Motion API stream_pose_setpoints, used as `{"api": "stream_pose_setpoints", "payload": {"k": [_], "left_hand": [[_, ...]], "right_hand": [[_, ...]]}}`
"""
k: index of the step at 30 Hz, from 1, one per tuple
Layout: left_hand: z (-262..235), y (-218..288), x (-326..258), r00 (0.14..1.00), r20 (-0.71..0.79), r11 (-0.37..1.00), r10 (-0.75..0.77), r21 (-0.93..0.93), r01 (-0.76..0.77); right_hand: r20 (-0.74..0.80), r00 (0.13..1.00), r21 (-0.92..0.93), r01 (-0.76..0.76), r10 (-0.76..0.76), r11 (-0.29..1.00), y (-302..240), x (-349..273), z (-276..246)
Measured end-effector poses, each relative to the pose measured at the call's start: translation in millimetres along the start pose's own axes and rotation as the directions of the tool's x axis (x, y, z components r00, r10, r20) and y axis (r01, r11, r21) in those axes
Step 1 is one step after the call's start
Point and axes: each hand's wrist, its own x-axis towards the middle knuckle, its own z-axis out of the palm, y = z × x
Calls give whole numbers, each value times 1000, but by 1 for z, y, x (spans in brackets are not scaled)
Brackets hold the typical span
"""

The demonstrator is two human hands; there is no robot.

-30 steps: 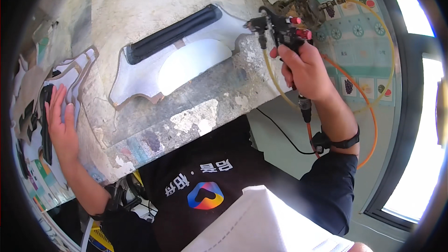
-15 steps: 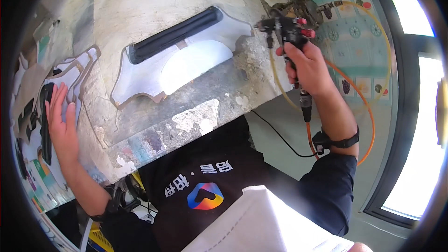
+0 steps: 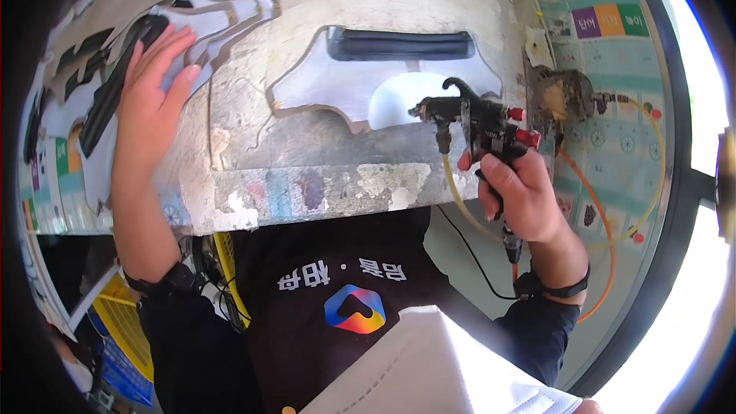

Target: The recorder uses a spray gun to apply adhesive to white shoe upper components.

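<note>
My right hand (image 3: 529, 195) is wrapped round the grip of a black spray gun (image 3: 484, 124) with red knobs. The gun's nozzle points left, over a bright white half-round area on a flat grey-white panel (image 3: 316, 92). Along this panel's far edge runs a black padded strip (image 3: 402, 45). My left hand (image 3: 156, 92) lies flat with its fingers stretched, on or just above similar panels (image 3: 238, 15) piled at the left. Beside its fingers is the black strip (image 3: 115, 96) of one of those panels. Whether the left palm touches them I cannot tell.
A worn, stained table (image 3: 330, 184) carries the panels. At its right edge stands a crusted pot (image 3: 563, 96) with a fitting and a yellowish hose (image 3: 658, 138). An orange hose (image 3: 602, 222) loops beside my right arm. A yellow basket (image 3: 126, 322) is below left.
The view has turned, so the table's front edge looks more level. My right hand has brought the spray gun from beside the pot to the panel's right part. The left hand remains at the pile.
</note>
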Motion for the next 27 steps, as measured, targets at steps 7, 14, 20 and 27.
{"api": "stream_pose_setpoints", "payload": {"k": [7, 14, 20, 27], "left_hand": [[2, -7, -1, 999, 8, 999, 33, -5, -33], [3, -14, -9, 999, -26, 1000, 28, 0, -28], [1, -13, -5, 995, -37, 995, 90, 33, -89], [9, -25, -4, 995, -76, 997, 71, 27, -69]], "right_hand": [[111, 994, -75, 3, 6, 997, -42, 16, 32], [110, 994, -136, -4, 19, 991, -58, 9, 43], [8, 999, -140, -31, 32, 990, -37, -21, 25], [85, 994, -158, 77, -64, 984, -57, 4, 49]]}}
